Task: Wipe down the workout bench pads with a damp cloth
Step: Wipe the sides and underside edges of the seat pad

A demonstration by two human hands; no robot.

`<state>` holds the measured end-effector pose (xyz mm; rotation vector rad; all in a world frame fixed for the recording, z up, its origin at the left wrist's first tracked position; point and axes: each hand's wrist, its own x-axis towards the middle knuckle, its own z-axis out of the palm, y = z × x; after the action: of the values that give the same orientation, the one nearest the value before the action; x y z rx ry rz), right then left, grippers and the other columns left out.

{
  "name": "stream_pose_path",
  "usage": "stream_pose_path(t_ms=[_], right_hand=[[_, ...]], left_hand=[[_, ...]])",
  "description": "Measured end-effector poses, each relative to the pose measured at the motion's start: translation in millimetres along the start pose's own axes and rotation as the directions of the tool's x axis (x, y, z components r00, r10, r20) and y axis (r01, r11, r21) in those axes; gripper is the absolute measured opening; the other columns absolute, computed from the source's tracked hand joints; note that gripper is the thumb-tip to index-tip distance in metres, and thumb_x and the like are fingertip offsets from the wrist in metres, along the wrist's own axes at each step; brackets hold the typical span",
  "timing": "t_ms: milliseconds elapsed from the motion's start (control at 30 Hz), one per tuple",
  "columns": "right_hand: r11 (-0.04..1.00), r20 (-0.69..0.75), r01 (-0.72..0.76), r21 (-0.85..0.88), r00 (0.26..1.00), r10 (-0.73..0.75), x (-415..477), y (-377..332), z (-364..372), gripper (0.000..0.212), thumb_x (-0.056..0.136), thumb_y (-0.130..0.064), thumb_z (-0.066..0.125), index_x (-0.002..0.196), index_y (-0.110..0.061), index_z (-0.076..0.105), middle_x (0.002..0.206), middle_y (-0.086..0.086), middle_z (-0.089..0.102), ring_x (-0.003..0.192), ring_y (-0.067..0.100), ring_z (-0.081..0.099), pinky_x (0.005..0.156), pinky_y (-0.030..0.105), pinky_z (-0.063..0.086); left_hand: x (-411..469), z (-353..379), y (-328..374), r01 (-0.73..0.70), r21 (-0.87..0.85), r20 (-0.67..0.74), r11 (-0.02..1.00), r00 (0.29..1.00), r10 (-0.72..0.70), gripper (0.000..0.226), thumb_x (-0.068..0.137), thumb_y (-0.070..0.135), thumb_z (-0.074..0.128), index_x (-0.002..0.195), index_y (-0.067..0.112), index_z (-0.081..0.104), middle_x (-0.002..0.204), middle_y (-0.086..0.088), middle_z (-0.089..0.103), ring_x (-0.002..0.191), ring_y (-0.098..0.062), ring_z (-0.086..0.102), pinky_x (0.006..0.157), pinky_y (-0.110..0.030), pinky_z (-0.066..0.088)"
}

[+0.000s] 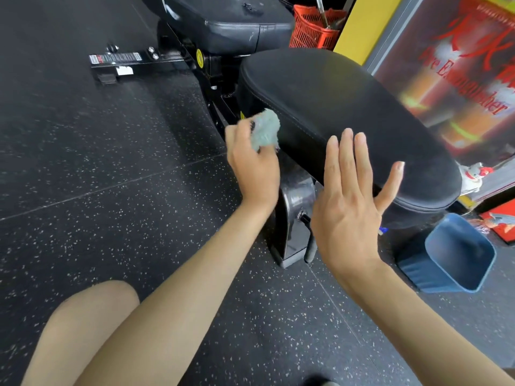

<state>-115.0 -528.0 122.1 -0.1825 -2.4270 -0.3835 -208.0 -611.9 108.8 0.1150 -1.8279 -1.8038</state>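
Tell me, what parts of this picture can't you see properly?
Head view only.
The cloth: motion-blurred; dampness unknowable.
The left hand: blurred, fingertips hidden behind the cloth.
The back pad: cut off by the top edge.
The poster: blurred, cut by the right edge.

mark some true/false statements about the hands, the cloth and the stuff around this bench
1. The left hand holds the cloth at the side of the near pad. True.
2. The right hand grips a second cloth. False: its fingers are straight and it holds nothing.
3. A blue bin sits on the floor by the near pad's end. True.
4. The red basket rests on top of the far pad. False: it is beyond that pad, not on it.
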Motion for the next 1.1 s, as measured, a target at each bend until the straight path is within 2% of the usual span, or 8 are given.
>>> stream_pose_path(t_ms=[100,267,433,600,767,833,933,1100], right_hand=[[1.000,0.015,0.020,-0.011,1.000,-0.020,4.2,-4.3,-0.2,0.063,0.083,0.008,0.043,0.145,0.001,0.032,0.153,0.017,0.031,0.144,0.027,0.026,0.113,0.047,-0.016],[1.000,0.039,0.027,0.000,0.999,-0.027,5.8,-5.4,-0.8,0.059,0.086,0.004,0.038,0.145,0.001,0.032,0.153,0.017,0.031,0.144,0.027,0.025,0.114,0.047,-0.015],[1.000,0.056,0.024,0.009,0.998,-0.024,8.5,-10.6,0.3,0.061,0.085,0.005,0.044,0.145,0.002,0.031,0.153,0.017,0.030,0.144,0.028,0.024,0.113,0.047,-0.016],[0.999,0.070,0.027,0.033,0.997,-0.030,9.1,-10.1,-0.3,0.065,0.083,0.004,0.051,0.145,0.002,0.032,0.153,0.017,0.031,0.144,0.027,0.025,0.114,0.047,-0.014],[0.998,0.095,0.036,0.046,0.995,-0.040,9.1,-10.7,-0.6,0.070,0.080,0.000,0.058,0.145,0.002,0.032,0.153,0.016,0.030,0.145,0.027,0.023,0.115,0.048,-0.011],[0.998,0.113,0.036,0.060,0.993,-0.043,7.2,-10.0,-1.2,0.073,0.079,0.000,0.060,0.146,0.002,0.032,0.154,0.017,0.029,0.145,0.027,0.022,0.115,0.049,-0.010],[0.997,0.105,0.033,0.073,0.994,-0.041,8.6,-8.3,-1.4,0.073,0.078,-0.001,0.062,0.145,0.002,0.032,0.154,0.017,0.029,0.145,0.027,0.022,0.115,0.049,-0.010],[0.995,0.116,0.029,0.100,0.992,-0.041,9.5,-8.9,-3.0,0.072,0.079,-0.003,0.060,0.145,0.002,0.031,0.154,0.016,0.029,0.146,0.026,0.021,0.115,0.049,-0.009]], left_hand=[[19.6,5.1,3.3,0.105,0.011,-0.100,0.994,0.990,-0.104,0.022,0.076,-0.017,0.051,0.087,0.001,0.059,0.086,0.000,0.044,0.068,-0.005,0.045,0.063,-0.006,0.041],[-13.2,-1.9,-1.5,-0.115,0.054,0.068,0.992,0.991,0.111,0.027,0.075,-0.014,0.055,0.096,0.001,0.064,0.090,-0.005,0.050,0.076,-0.002,0.050,0.069,-0.003,0.038],[35.9,2.5,1.3,0.177,0.003,-0.083,0.984,0.981,-0.176,0.021,0.080,-0.011,0.052,0.078,0.010,0.050,0.084,-0.001,0.044,0.065,-0.004,0.041,0.060,-0.007,0.037],[12.2,2.9,3.5,0.050,0.030,-0.014,0.998,0.999,-0.050,0.020,0.077,-0.012,0.053,0.086,0.005,0.058,0.086,-0.001,0.045,0.069,-0.004,0.045,0.063,-0.007,0.038],[36.8,10.6,3.4,0.161,-0.028,-0.138,0.986,0.977,-0.164,0.025,0.077,-0.014,0.050,0.083,0.010,0.054,0.084,0.004,0.042,0.068,-0.006,0.044,0.063,-0.011,0.040],[11.1,9.7,4.6,0.043,0.004,-0.077,0.999,0.996,-0.043,0.030,0.074,-0.014,0.050,0.092,0.008,0.060,0.088,0.003,0.045,0.075,-0.010,0.050,0.067,-0.015,0.043],[5.6,2.2,-3.1,-0.086,-0.013,0.035,0.996,0.996,0.087,0.031,0.078,-0.011,0.053,0.100,0.007,0.064,0.093,0.000,0.049,0.081,-0.001,0.051,0.073,-0.009,0.041],[54.0,4.7,-8.0,0.074,0.050,-0.106,0.996,0.992,-0.068,0.027,0.079,-0.012,0.050,0.101,0.000,0.060,0.089,0.001,0.045,0.075,-0.006,0.048,0.067,-0.006,0.038]])
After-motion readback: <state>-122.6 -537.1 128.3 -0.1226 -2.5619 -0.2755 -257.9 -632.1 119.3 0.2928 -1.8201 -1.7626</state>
